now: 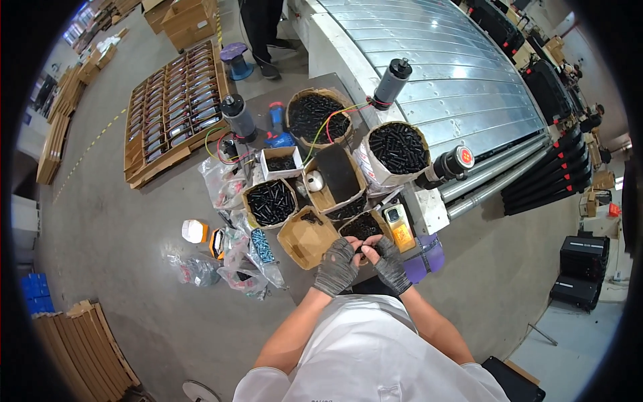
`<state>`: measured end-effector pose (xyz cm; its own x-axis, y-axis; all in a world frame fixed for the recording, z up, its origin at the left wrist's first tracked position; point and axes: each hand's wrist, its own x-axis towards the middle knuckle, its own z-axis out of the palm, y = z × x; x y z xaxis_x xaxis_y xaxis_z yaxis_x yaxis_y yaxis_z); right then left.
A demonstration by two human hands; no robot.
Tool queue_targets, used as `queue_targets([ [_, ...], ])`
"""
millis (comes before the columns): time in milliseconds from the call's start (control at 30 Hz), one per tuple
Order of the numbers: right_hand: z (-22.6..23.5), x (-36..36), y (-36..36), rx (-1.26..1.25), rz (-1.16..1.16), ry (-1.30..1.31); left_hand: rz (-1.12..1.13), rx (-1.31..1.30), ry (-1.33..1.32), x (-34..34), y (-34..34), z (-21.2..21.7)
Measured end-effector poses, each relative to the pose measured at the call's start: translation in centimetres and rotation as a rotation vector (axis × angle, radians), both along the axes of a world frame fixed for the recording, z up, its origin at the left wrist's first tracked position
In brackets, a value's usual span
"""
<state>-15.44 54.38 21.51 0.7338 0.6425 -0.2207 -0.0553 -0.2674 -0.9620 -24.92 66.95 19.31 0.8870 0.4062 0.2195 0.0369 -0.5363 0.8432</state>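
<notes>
Wears a grey glove with bare fingertips on each hand. Has left hand (337, 266) and right hand (390, 265) half curled and brought together in front of the white shirt (375, 348). Seems to pinch a small dark piece (362, 248) between the fingertips of both; cannot tell its exact shape. Holds it at the near end of a box of black bits (362, 226). Has a nearly bare carton (305, 244) just to the left and a yellow-and-white packet (400, 228) just to the right. Further left, has a bag of bluish parts (262, 246). Beyond, faces more containers of black pieces (270, 202), then a blue-and-red drill (276, 120) between two upright grey motors (239, 119). Farther still, faces a divided cardboard tray (177, 110) on the floor to the left and a metal-topped bench (435, 60) to the right.
</notes>
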Motion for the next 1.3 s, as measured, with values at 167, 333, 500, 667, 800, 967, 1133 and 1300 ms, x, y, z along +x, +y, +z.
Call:
queue_targets([
  [167, -3.3, -0.8, 3.0, 0.023, -0.002, 0.279, 0.150, 0.152, 0.134, -1.8, 1.0, -2.6],
  [333, -6.4, -1.2, 5.1, 0.064, -0.106, 0.500, 0.384, 0.146, 0.189, -2.2, 4.8, -9.6],
  [500, -5.4, -0.8, 2.5, 0.089, -0.199, 0.684, 0.647, -0.055, 0.368, 1.0, 6.0, -12.1],
  [667, -5.7, -0.6, -0.5, 0.099, -0.244, 0.718, 0.719, 0.057, 0.364, 2.6, 4.7, -14.2],
  [800, -5.9, -0.5, -1.1, 0.097, -0.259, 0.726, 0.735, 0.062, 0.364, 3.0, 3.8, -15.3],
  [967, -5.5, -0.3, -0.7, 0.097, -0.254, 0.716, 0.670, 0.085, 0.345, 1.7, 4.4, -16.3],
  [1133, -5.2, -0.4, -0.6, 0.150, -0.265, 0.747, 0.661, 0.021, 0.362, 1.9, 4.6, -13.5],
  [1300, -4.7, 0.6, -2.4, 0.346, -0.430, 1.019, 0.576, -0.172, 0.192, -1.6, 8.0, -9.1],
])
